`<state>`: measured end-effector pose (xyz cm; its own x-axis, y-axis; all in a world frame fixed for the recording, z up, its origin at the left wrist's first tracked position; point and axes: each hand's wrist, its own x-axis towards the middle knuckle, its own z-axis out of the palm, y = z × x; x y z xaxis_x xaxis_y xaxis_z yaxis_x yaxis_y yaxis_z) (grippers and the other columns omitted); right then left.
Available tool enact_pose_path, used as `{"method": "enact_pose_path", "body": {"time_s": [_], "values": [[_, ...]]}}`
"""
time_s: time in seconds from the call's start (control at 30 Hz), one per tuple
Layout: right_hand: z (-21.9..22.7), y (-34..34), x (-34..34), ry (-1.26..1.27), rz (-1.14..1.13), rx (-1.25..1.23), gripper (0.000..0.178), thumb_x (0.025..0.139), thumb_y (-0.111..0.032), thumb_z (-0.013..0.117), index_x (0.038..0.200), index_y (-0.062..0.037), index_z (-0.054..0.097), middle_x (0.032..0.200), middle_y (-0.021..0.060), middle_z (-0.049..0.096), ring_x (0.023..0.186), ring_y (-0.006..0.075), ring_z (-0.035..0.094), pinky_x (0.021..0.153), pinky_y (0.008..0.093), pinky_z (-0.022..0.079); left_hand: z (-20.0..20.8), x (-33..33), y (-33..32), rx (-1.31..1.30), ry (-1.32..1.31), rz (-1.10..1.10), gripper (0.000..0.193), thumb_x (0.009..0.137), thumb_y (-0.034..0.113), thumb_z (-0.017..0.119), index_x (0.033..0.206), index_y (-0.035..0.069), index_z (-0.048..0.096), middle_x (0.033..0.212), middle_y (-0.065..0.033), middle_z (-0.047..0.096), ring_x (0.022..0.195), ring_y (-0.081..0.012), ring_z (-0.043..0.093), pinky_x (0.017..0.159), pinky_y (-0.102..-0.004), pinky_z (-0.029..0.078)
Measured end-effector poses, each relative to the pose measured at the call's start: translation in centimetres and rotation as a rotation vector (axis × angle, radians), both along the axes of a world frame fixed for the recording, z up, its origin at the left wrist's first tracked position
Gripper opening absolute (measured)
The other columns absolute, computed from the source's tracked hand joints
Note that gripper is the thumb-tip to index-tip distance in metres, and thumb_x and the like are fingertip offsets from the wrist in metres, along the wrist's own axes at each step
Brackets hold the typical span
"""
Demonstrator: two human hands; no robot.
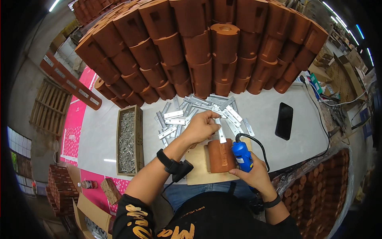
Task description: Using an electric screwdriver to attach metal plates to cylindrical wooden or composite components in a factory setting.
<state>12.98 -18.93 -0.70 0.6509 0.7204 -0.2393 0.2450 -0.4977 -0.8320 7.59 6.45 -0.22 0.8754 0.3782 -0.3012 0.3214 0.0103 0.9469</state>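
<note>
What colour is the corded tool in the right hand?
The corded tool has a blue body, seen best in the head view.

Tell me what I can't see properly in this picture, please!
All in the head view:
Part of the blue tool: the right hand covers it.
Board under the brown block: the block hides it.
How many metal fasteners fill the wooden box: too small, heaped.
Cardboard box: the lower edge cuts it off.

Seeing grey tabletop [97, 137] bearing stacked brown cylinders [195, 51], screw-filled box [139, 143], metal strips [174, 114], black phone [284, 121], partly covered board [195, 165], possibly wooden.
</note>
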Motion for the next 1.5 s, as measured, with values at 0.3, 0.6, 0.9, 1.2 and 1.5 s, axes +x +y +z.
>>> {"method": "enact_pose_path", "body": {"time_s": [0.3, 0.6, 0.9, 1.2, 1.5], "values": [[-0.9, 0.3, 0.5, 0.059, -0.018, 0.012, 0.07, 0.066, -0.043, 0.087, 0.114, -0.002, 0.058, 0.095, 0.014, 0.066, 0.084, 0.0247, 0.065, 0.077, 0.0353, 0.051, -1.4, 0.1, 0.4, 0.196, 0.018, -0.085, 0.031, 0.083, 0.006, 0.067, 0.11, -0.003, 0.055, 0.079, -0.0063, 0.06, 0.066, -0.0128, 0.057, 0.057, -0.0277, 0.047], [-2.1, -0.1, -0.3, 0.077, 0.001, 0.168, 0.084, 0.069, -0.044, 0.085, 0.132, -0.0019, 0.049, 0.114, 0.0177, 0.065, 0.105, 0.026, 0.063, 0.091, 0.0344, 0.049, -0.5, -6.5, -6.1, 0.786, -0.152, -0.184, 0.061, 0.075, 0.024, 0.068, 0.13, 0.004, 0.049, 0.125, -0.0245, 0.051, 0.12, -0.0435, 0.044, 0.103, -0.05, 0.033], [0.9, -1.9, 2.1, 0.2, -0.161, 0.289, 0.058, 0.078, -0.044, 0.08, 0.113, -0.0039, 0.059, 0.086, 0.0039, 0.068, 0.067, 0.0096, 0.063, 0.065, 0.0249, 0.051, 1.1, -21.5, 9.0, 1.143, 0.741, 0.349, 0.032, 0.089, 0.008, 0.055, 0.117, -0.007, 0.057, 0.095, -0.0289, 0.065, 0.09, -0.0433, 0.063, 0.08, -0.0452, 0.05], [4.7, 2.4, 4.8, 0.249, -0.369, 0.965, 0.036, 0.082, -0.017, 0.078, 0.11, -0.001, 0.061, 0.088, 0.0028, 0.069, 0.073, 0.0076, 0.063, 0.066, 0.0234, 0.052, -1.7, -25.5, 9.3, 1.107, 0.371, 0.352, 0.016, 0.086, 0.009, 0.062, 0.097, -0.003, 0.067, 0.076, -0.0198, 0.065, 0.068, -0.0331, 0.061, 0.065, -0.0424, 0.049], [1.7, 4.2, 3.3, -0.056, -0.343, 0.919, 0.037, 0.081, -0.016, 0.078, 0.11, 0.0, 0.062, 0.089, 0.0036, 0.071, 0.082, 0.0081, 0.066, 0.075, 0.0246, 0.053, -1.6, -28.1, 9.3, 1.284, 0.345, 0.464, 0.024, 0.09, 0.019, 0.062, 0.095, -0.004, 0.069, 0.08, -0.0195, 0.068, 0.069, -0.029, 0.062, 0.067, -0.0394, 0.05]]}}
